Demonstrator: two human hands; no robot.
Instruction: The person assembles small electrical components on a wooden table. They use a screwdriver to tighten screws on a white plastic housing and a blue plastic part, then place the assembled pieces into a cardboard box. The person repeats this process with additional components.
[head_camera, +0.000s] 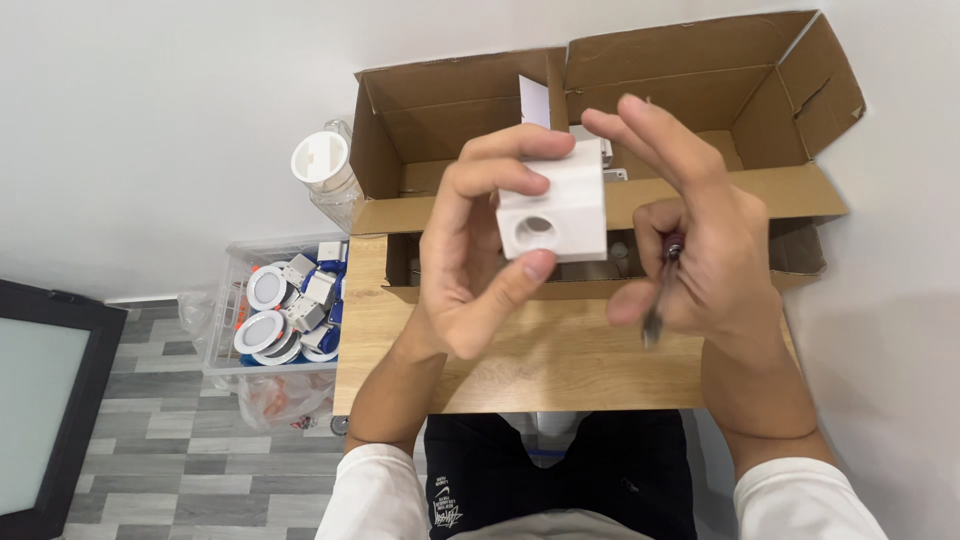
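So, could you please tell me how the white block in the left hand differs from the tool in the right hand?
The white block is boxy with a round hole in its front face; the tool is thin and dark, apparently a small screwdriver. The left hand pinches the block between thumb and fingers, in clear view; the right hand tucks the tool against its palm, partly hidden, fingers stretched out. Both are held above the wooden table.
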